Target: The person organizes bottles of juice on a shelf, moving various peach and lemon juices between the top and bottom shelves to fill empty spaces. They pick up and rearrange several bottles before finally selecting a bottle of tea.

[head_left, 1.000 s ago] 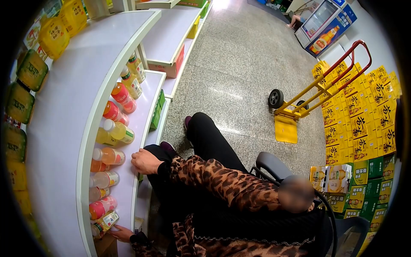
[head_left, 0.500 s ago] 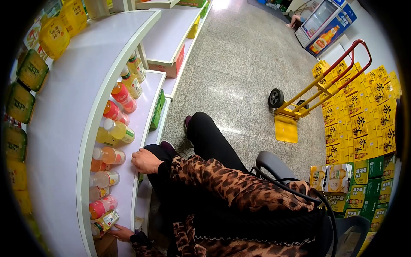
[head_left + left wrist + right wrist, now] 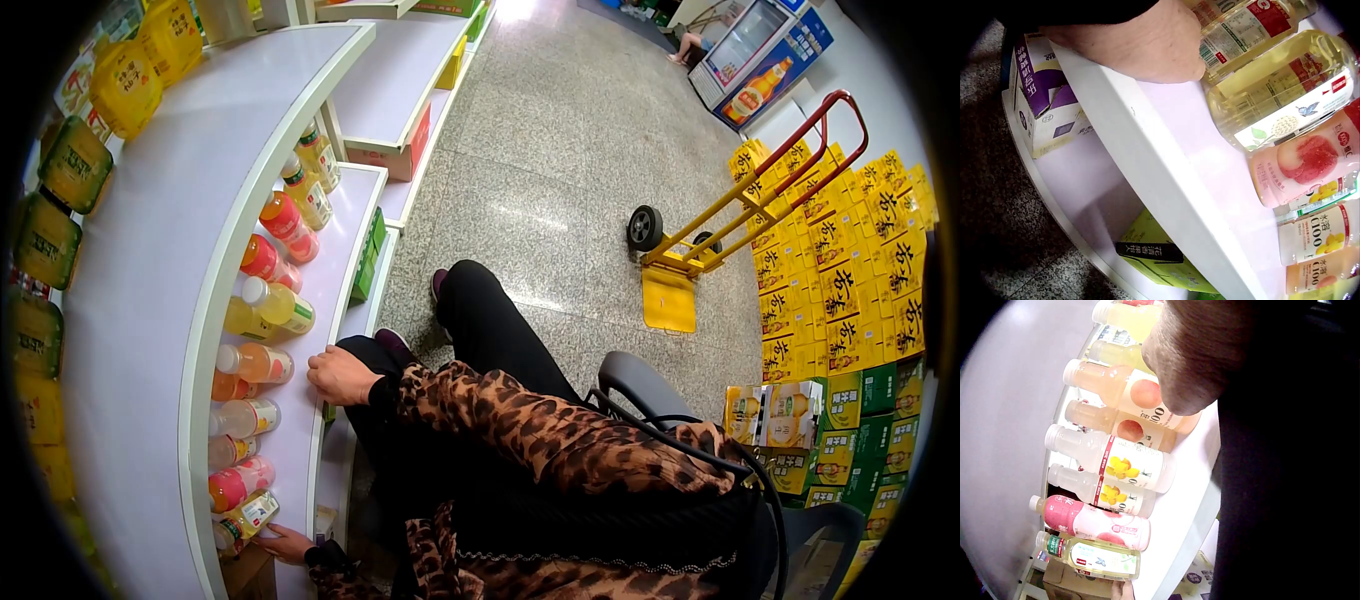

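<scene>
My left hand (image 3: 287, 545) is at the near end of the bottle row, fingertips right at the base of a pale yellow tea bottle (image 3: 258, 511). In the left wrist view the back of this hand (image 3: 1141, 47) lies over the white shelf edge, most fingers hidden. A pink peach drink bottle (image 3: 1313, 156) stands beside the tea bottle. My right hand (image 3: 343, 377) rests at the shelf's front edge, fingers loosely bent, holding nothing visible. In the right wrist view it overlaps an orange peach drink bottle (image 3: 1107, 384); clear lemon drink bottles (image 3: 1113, 459) stand beside that.
An upper shelf (image 3: 190, 200) overhangs the row. Below sit a green carton (image 3: 1154, 250) and a purple-and-white box (image 3: 1044, 94). A yellow hand truck (image 3: 690, 260) stands on the floor, near stacked yellow cartons (image 3: 835, 270). Behind is a chair (image 3: 640, 385); a fridge (image 3: 760, 65) stands far off.
Both hands and the bottles stay where they were. A blurred patch over the upper sleeve a second ago is gone.
</scene>
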`<state>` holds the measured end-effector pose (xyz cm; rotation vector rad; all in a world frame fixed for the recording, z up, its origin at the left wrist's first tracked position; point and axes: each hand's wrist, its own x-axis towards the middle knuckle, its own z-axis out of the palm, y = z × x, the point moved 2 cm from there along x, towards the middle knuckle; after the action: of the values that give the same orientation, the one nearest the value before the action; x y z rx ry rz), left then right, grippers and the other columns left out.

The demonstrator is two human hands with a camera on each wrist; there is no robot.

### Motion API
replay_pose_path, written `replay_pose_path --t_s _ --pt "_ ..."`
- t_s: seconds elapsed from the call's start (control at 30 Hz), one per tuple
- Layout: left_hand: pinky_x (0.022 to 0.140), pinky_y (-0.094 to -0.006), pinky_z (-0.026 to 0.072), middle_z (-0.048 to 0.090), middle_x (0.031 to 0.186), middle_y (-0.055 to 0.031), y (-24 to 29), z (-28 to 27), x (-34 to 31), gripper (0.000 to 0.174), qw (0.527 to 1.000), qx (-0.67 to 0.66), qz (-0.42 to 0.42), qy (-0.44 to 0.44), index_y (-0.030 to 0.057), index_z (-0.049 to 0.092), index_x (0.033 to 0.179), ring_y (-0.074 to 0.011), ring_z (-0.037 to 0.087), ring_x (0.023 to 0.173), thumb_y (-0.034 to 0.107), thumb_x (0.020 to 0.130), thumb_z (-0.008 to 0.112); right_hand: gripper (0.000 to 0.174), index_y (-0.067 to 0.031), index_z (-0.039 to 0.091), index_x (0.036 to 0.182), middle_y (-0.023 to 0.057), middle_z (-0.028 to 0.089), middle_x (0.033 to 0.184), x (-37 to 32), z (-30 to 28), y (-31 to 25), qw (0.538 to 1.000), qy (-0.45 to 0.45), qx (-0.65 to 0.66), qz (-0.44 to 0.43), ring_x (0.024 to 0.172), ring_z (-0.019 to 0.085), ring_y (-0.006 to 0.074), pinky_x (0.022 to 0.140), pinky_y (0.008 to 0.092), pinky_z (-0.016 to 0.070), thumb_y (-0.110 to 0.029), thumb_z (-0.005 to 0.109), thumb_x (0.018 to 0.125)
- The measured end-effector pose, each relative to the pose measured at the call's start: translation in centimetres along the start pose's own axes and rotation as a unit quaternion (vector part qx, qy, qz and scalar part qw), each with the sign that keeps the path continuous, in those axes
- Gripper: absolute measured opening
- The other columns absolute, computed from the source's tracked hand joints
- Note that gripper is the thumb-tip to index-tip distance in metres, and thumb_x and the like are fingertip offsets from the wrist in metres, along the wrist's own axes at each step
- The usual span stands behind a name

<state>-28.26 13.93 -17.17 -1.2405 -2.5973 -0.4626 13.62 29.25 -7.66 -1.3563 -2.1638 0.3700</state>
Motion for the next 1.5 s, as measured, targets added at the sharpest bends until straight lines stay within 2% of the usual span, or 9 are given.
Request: replay_pose_path --t_s 0.5,0.7,0.8,0.9,0.97,1.5 --pt "0.095 -0.0446 0.0423 0.047 0.134 -0.0203 0.41 -0.52 -0.11 0.060 1.000 0.000 -0.001 -0.013 0.0050 0.031 0.142 -0.0367 0.050 0.117 0.037 0.095 0.048 0.014 -0.0082 0.058 0.073 0.0064 0.054 0.080 0.04 -0.15 0.03 1.000 -0.011 -0.010 0.002 0.082 0.056 0.0243 0.076 0.0365 0.0420 -0.019 0.065 0.069" --pt "0.096 -0.0436 0.0420 0.045 0.137 -0.0199 0.13 -0.11 -0.08 0.061 1.000 0.009 0.008 0.002 0.0048 0.031 0.143 -0.0364 0.049 0.119 0.037 0.094 0.049 0.012 -0.0082 0.057 0.072 0.0064 0.054 0.079 0.01 -0.22 -0.09 1.000 -0.006 -0.009 0.002 0.081 0.056 0.0244 0.075 0.0365 0.0421 -0.018 0.064 0.069" --pt "0.093 -0.0456 0.0439 0.049 0.132 -0.0198 -0.28 0.32 0.02 0.063 0.999 0.007 0.030 0.035 0.0045 0.032 0.142 -0.0370 0.051 0.115 0.042 0.093 0.048 0.012 -0.0082 0.057 0.072 0.0065 0.054 0.079 0.02 -0.19 -0.07 1.000 -0.003 -0.007 0.002 0.081 0.056 0.0245 0.075 0.0365 0.0420 -0.018 0.064 0.069" --pt "0.092 -0.0457 0.0440 0.050 0.131 -0.0201 -0.11 0.09 -0.01 0.063 0.999 0.010 0.022 0.026 0.0037 0.033 0.141 -0.0368 0.052 0.115 0.042 0.094 0.048 0.011 -0.0082 0.057 0.071 0.0065 0.054 0.079 0.01 -0.09 -0.03 1.000 -0.003 -0.004 0.003 0.081 0.056 0.0246 0.076 0.0364 0.0418 -0.018 0.064 0.069" --pt "0.095 -0.0438 0.0426 0.046 0.136 -0.0188 0.21 -0.24 -0.14 0.060 1.000 0.008 -0.006 -0.018 0.0062 0.030 0.143 -0.0361 0.050 0.118 0.037 0.095 0.048 0.011 -0.0082 0.057 0.071 0.0066 0.054 0.079 0.01 -0.19 -0.08 1.000 -0.004 -0.003 0.004 0.081 0.056 0.0246 0.076 0.0364 0.0417 -0.018 0.063 0.069" --pt "0.095 -0.0446 0.0420 0.047 0.136 -0.0196 0.04 -0.15 -0.01 0.061 1.000 -0.001 -0.013 -0.026 0.0056 0.030 0.143 -0.0367 0.050 0.118 0.037 0.095 0.048 0.013 -0.0079 0.058 0.072 0.0068 0.054 0.079 0.00 -0.13 -0.03 1.000 -0.003 -0.002 0.002 0.081 0.056 0.0251 0.076 0.0366 0.0420 -0.018 0.064 0.069"
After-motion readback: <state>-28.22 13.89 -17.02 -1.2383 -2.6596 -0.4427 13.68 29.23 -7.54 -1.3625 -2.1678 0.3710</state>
